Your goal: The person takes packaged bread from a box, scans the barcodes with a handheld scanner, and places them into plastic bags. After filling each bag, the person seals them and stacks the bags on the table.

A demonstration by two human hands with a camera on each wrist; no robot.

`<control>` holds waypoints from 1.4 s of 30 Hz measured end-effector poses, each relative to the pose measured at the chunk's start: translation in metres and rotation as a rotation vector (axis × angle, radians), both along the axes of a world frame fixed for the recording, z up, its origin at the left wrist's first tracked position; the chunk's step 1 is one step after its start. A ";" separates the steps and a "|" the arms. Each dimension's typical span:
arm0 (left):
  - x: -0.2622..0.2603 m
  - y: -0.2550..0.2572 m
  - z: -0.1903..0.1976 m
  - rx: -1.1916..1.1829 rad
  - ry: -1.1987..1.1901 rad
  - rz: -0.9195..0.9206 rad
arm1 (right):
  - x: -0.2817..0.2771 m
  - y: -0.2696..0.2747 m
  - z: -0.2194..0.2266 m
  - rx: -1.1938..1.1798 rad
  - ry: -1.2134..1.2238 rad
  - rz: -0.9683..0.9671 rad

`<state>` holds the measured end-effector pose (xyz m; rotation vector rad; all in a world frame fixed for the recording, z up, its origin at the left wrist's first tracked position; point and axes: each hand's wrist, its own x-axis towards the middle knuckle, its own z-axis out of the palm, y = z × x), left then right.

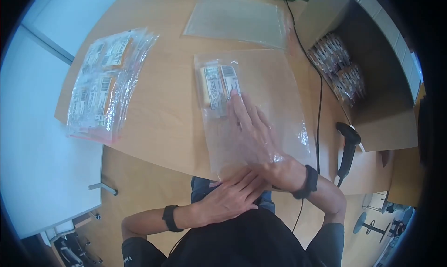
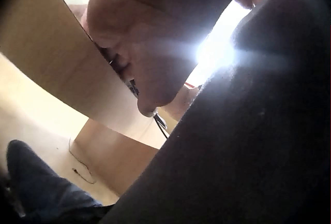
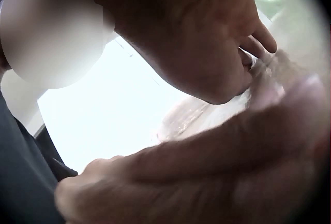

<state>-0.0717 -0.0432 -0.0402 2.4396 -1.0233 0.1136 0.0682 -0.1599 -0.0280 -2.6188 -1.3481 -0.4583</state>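
A clear plastic bag (image 1: 274,76) lies flat on the table in the head view. Inside, at its upper left, is a small packet (image 1: 213,87) with printed white labels. My right hand (image 1: 253,136) reaches into the bag, plastic glinting over its wrist, and its extended fingertips touch the packet's right side. Below it, my left hand (image 1: 228,199) lies at the bag's near edge, its fairly straight fingers overlapping the right wrist. In the left wrist view, the left hand (image 2: 150,42) shows from the side; its fingertips are partly hidden. The right wrist view shows both hands close together.
Filled bags of labelled packets (image 1: 104,87) are stacked at left. Another flat plastic bag (image 1: 237,20) lies at the back. On the right, a cardboard box (image 1: 384,80) holds several packets; a black barcode scanner (image 1: 348,148) and a cable (image 1: 320,104) lie near it.
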 end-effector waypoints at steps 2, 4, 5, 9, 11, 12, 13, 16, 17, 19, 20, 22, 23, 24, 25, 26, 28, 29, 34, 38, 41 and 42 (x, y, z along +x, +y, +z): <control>-0.002 0.001 0.001 0.024 0.087 -0.022 | -0.007 0.005 0.011 -0.049 -0.024 0.012; -0.001 0.000 0.002 0.014 0.054 -0.009 | -0.005 0.012 -0.003 -0.033 0.041 -0.022; -0.001 0.000 0.002 0.009 0.030 -0.006 | -0.003 0.017 -0.010 0.005 0.119 -0.069; 0.006 0.000 0.018 0.082 -0.049 -0.045 | 0.010 0.019 -0.004 -0.016 -0.028 0.037; 0.005 -0.004 0.024 0.329 0.559 -0.106 | -0.030 -0.011 0.016 -0.054 0.143 0.137; -0.016 0.000 -0.012 0.081 0.074 0.017 | -0.041 -0.025 0.031 0.019 0.451 0.305; -0.004 -0.002 -0.002 0.066 0.051 -0.029 | -0.052 -0.039 0.046 0.078 0.785 0.439; 0.001 0.004 0.005 0.038 0.032 -0.065 | -0.028 -0.094 0.101 0.291 0.245 0.336; 0.005 0.000 0.009 0.037 0.024 -0.083 | -0.008 -0.119 0.116 0.238 0.071 0.153; 0.009 -0.006 0.026 0.149 0.044 -0.039 | 0.064 -0.166 0.111 0.171 -0.317 -0.251; 0.011 -0.006 0.029 0.146 0.026 -0.048 | 0.091 -0.178 0.113 0.239 -0.361 -0.533; 0.011 -0.008 0.035 0.148 0.028 -0.060 | 0.149 -0.228 0.096 0.102 -0.318 -0.785; 0.011 -0.008 0.037 0.139 0.037 -0.060 | 0.163 -0.243 0.091 0.085 -0.263 -0.873; 0.012 -0.007 0.043 0.148 0.031 -0.062 | 0.176 -0.257 0.086 0.063 -0.208 -0.962; 0.012 -0.006 0.052 0.051 0.049 -0.085 | 0.181 -0.265 0.087 0.148 0.001 -0.877; 0.013 -0.005 0.059 -0.047 0.066 -0.109 | 0.185 -0.271 0.086 0.230 0.205 -0.783; 0.025 -0.007 0.070 -0.264 0.244 -0.080 | 0.185 -0.277 0.081 0.132 0.106 -0.815; 0.031 -0.005 0.076 -0.488 0.426 -0.058 | 0.173 -0.270 0.085 0.027 0.008 -0.854; 0.092 -0.035 0.097 -1.426 1.270 0.095 | 0.070 -0.217 0.129 0.226 -0.455 -0.384; 0.136 -0.061 0.100 -1.409 1.460 0.010 | -0.039 -0.182 0.122 0.088 -0.190 -0.115; 0.152 -0.063 0.094 -1.281 1.243 0.004 | -0.068 -0.195 0.106 0.301 -0.011 -0.454; 0.155 -0.054 0.094 -1.224 1.229 0.036 | -0.066 -0.215 0.093 0.289 -0.135 -0.682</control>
